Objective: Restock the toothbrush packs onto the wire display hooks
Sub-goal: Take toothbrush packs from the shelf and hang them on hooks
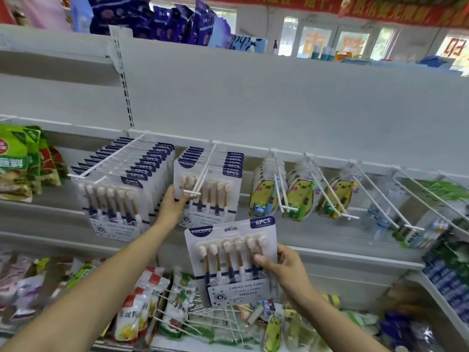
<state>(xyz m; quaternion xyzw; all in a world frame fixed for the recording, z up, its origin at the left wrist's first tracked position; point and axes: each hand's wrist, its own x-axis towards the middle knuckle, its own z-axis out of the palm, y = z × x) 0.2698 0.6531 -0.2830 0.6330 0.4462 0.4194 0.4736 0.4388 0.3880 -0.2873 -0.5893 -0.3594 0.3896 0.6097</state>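
the right hand (281, 265) is gripping a loose toothbrush pack (232, 260) by its right edge, thumb lying across the front over the brush handles and fingers curling behind the card, so the pack is standing nearly upright with its long axis running top to bottom and tilting slightly to the left. the pack's hang hole is sitting at its upper edge, between the brand corner and the 6pcs corner, and that hole is the part that has to meet the wire. the target, the middle display hook (200, 177), is lying up and to the left of the held pack, its two white wires running out from the shelf rail toward the viewer and ending in a small crossbar tip just above the pack's top left corner. the left hand (175, 199) is nearer that tip: it is pinching the left edge of the front hung pack (215, 196) on that hook, seemingly steadying or pressing the row back. the left display hook (101, 163) beside it is already carrying a long row of packs, while the middle one is holding a shorter row. judging from this, the coming move is asking the right hand to lift the pack up and leftward until the hole is lining up with the wire tip, then push it away along the wires.
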